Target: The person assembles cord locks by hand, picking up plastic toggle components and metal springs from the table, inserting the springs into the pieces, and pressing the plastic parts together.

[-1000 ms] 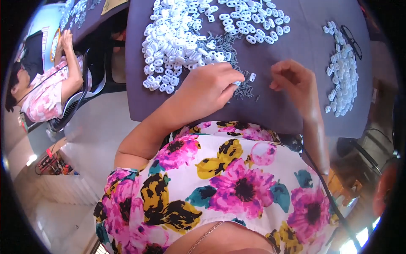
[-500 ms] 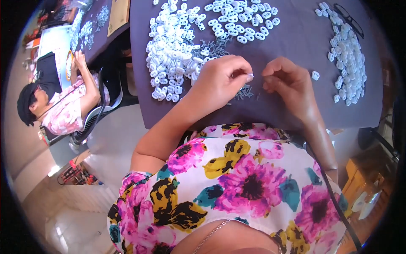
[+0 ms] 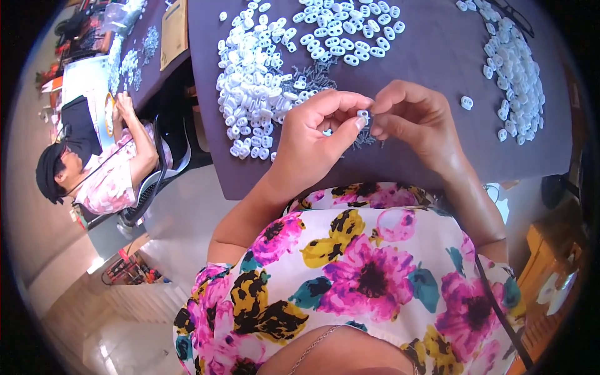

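Note:
My left hand pinches a small white plastic piece with holes between thumb and fingertips, just above the table. Close against it, the fingers of my right hand are pressed together; whatever they hold is too small or too covered to make out. Small grey screws lie under my hands, partly hidden by them. Beyond my left hand is a second heap of grey screws. A large heap of white plastic pieces spreads to its left, and white two-holed oval pieces lie at the far side.
A long pile of whitish pieces runs along the right of the dark-covered table. A single white piece lies nearer my right hand. Black glasses rest at the far right. Another person sits at a table on the left.
My hands have come together, the right one moving left to meet the left. The white piece now shows more plainly at my left fingertips. The view has shifted slightly.

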A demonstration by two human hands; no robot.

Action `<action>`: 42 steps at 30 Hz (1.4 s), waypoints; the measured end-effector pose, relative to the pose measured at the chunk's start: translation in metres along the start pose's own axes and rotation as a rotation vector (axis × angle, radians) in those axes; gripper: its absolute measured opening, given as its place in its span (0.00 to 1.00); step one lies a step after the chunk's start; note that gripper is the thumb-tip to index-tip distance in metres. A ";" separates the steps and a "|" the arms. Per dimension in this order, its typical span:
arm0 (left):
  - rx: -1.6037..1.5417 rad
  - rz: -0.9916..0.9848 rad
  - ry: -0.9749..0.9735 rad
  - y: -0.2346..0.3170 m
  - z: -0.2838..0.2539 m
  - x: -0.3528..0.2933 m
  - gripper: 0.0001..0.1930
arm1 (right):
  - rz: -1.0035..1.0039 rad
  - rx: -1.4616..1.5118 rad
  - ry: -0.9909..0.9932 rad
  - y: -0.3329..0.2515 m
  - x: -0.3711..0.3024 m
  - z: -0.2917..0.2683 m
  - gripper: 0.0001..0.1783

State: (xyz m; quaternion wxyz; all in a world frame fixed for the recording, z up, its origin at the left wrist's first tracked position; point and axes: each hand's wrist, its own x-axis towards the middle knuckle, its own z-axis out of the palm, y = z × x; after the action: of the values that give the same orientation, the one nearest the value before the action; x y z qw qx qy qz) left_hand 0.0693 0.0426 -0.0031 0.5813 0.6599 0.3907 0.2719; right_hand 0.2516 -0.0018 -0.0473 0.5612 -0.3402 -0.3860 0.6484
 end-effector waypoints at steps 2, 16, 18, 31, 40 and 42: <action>-0.038 -0.018 0.024 0.000 0.003 0.002 0.11 | 0.017 0.014 0.019 0.001 0.000 0.000 0.06; 0.083 -0.010 -0.031 -0.002 -0.002 0.002 0.11 | -0.006 0.016 0.006 0.007 0.001 -0.003 0.06; 0.087 0.024 -0.013 -0.006 -0.002 0.003 0.11 | 0.001 0.011 0.006 0.007 0.001 -0.003 0.06; 0.112 -0.003 -0.019 0.000 -0.002 0.003 0.10 | 0.015 0.019 -0.011 0.008 0.002 -0.003 0.07; 0.064 0.008 0.003 -0.020 -0.003 0.006 0.09 | 0.011 -0.176 0.024 0.010 0.002 0.001 0.07; -0.006 -0.063 0.027 -0.022 0.000 0.003 0.08 | 0.043 -0.124 -0.001 0.014 0.005 -0.006 0.08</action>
State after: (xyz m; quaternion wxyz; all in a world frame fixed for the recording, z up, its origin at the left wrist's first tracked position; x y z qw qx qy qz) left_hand 0.0666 0.0455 -0.0250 0.5861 0.6419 0.4183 0.2635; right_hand 0.2492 0.0027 -0.0628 0.5247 -0.3822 -0.4184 0.6352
